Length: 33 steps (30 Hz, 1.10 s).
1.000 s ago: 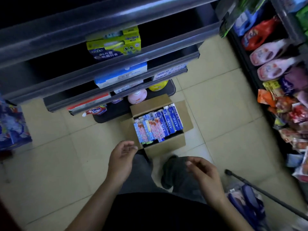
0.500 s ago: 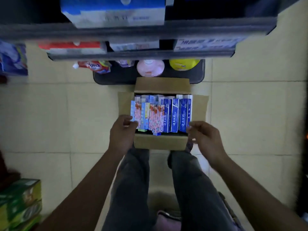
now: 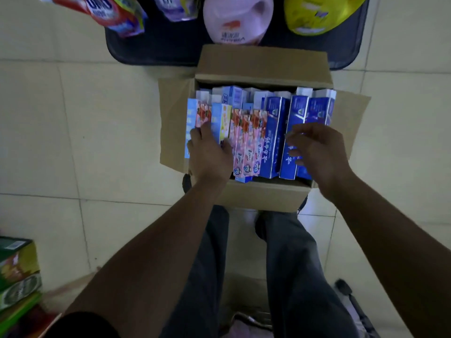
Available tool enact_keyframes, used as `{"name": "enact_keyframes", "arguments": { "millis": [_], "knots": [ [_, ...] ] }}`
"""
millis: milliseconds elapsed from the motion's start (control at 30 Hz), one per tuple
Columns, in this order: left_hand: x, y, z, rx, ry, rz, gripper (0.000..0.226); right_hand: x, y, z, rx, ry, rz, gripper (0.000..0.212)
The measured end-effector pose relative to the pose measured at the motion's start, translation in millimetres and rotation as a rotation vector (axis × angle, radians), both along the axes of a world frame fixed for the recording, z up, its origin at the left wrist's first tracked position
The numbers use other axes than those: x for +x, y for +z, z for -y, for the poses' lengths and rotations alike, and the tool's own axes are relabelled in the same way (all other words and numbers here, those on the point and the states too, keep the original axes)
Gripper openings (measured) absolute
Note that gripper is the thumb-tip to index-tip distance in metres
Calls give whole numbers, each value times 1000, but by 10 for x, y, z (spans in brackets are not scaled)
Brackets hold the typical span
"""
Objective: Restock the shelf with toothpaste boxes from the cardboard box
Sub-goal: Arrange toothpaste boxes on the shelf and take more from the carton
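Head view: cardboard box point(image 3: 263, 196) on floor is packed with toothpaste boxes point(image 3: 272, 132). Left hand point(image 3: 210, 156) is laid flat at 9 o'clock; right hand point(image 3: 317, 152) is curled at 3 o'clock, grip indeterminable. Bottles point(image 3: 238, 18) are crowded at 12 o'clock.

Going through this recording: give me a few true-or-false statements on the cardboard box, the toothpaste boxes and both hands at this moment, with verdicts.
1. The cardboard box stands open on the tiled floor. True.
2. The dark blue toothpaste boxes fill its left side. False: they stand at the right, by the right hand.
3. The left hand rests on the pink and light-blue toothpaste boxes. True.
4. The right hand holds one box clear above the cardboard box. False: every visible box stands inside.
5. A pink bottle stands on the dark shelf beyond the cardboard box. True.
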State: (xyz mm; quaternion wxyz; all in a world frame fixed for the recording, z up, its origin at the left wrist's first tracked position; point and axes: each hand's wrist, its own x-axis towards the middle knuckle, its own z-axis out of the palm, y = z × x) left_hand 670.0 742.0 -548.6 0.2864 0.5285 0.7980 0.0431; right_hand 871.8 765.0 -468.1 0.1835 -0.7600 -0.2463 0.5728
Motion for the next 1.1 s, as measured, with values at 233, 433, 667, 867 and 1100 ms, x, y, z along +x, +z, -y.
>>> {"name": "enact_keyframes", "arguments": {
  "millis": [233,433,667,867,1100],
  "knots": [
    [-165,323,-77,15,194,433,38,-89,125,72,37,50,31,13],
    [-54,927,-99,-139,55,948,51,-49,424,-164,166,337,-204,54],
    [206,637,78,-179,256,519,53,518,471,-134,192,-8,-112,34],
    [681,322,410,-269,105,140,91,850,471,76,182,-209,-74,39],
    [1001,249,418,-114,422,178,68,855,435,160,168,-295,-122,33]
  ]
}}
